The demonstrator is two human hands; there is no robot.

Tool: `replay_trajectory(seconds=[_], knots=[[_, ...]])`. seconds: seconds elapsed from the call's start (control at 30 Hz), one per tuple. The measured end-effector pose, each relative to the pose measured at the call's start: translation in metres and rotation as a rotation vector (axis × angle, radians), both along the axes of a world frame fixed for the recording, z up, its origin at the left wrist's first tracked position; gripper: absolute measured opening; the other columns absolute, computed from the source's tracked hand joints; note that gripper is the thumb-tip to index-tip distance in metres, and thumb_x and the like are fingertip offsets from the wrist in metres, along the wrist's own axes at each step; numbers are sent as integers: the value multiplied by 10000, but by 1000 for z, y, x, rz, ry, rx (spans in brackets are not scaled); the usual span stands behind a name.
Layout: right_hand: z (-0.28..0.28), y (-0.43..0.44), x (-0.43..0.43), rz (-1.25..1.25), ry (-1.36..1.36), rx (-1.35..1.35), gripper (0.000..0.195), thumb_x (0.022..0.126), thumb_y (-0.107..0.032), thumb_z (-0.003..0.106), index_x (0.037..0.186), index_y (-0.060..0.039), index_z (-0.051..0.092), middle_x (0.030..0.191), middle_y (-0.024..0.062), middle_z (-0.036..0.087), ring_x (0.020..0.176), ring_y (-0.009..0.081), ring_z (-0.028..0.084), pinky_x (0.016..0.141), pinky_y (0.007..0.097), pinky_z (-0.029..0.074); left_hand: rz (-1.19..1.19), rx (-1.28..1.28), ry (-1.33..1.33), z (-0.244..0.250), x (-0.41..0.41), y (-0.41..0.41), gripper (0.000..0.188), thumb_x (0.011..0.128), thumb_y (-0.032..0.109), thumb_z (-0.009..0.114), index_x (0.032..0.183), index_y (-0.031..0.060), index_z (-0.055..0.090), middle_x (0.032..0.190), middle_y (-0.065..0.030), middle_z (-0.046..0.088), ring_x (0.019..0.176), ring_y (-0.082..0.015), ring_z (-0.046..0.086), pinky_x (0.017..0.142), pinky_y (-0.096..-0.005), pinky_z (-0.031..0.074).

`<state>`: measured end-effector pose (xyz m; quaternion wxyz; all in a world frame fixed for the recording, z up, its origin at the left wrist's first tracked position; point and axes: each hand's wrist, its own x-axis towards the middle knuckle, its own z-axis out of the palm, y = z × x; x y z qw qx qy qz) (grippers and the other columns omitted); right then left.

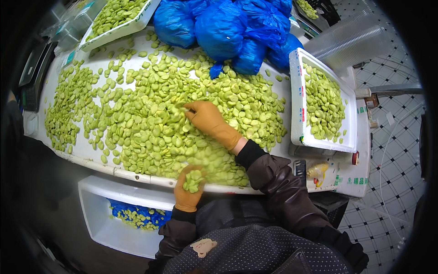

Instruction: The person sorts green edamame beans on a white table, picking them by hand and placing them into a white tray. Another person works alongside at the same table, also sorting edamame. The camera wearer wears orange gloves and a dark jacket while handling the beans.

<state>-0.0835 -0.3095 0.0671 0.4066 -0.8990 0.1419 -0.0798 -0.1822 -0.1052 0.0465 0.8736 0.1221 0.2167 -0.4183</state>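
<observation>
A wide heap of shelled green broad beans (160, 116) lies spread over the white tabletop (89, 125). My left hand (189, 188), in an orange-brown glove, is palm up at the table's front edge. A small handful of broad beans (193, 181) rests in its curled fingers. Over the middle of the heap, my right hand (205, 118) wears the same kind of glove. Its fingers are bent down at the beans, thumb near the forefinger. Motion blurs the beans around those fingertips, so I cannot see whether any are pinched.
Blue plastic bags (220, 29) crowd the table's back. Foam boxes of beans stand at right (296, 102) and back left (116, 34). Below the front edge sits another foam box (89, 212) with blue plastic and beans inside. A black device (299, 169) lies right of my right sleeve.
</observation>
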Motion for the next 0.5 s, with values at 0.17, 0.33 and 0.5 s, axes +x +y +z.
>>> replay_trajectory(seconds=[0.17, 0.33, 0.5], knots=[[27, -29, -34, -29, 98, 1008, 205, 790, -175, 577, 960, -72, 629, 697, 34, 579, 572, 132, 519, 503, 254, 426, 2, 6, -68, 1, 0, 1, 306, 918, 162, 412, 1185, 15, 433, 1124, -154, 514, 1001, -266, 539, 755, -323, 521], [38, -81, -68, -217, -36, 1368, 286, 863, -212, 440, 1028, 4, 530, 829, 125, 549, 594, 149, 468, 479, 231, 337, -25, 151, -271, -1, -5, 2, 393, 830, -28, 531, 1196, -27, 386, 1122, -148, 511, 983, -218, 549, 803, -281, 488], [41, -82, -64, -56, 20, 1232, 261, 863, -223, 442, 965, -15, 562, 850, 90, 574, 604, 124, 468, 476, 209, 323, -68, 276, -381, -7, -4, 0, 318, 929, 215, 369, 1194, 63, 457, 1126, -140, 519, 970, -287, 552, 714, -328, 537]])
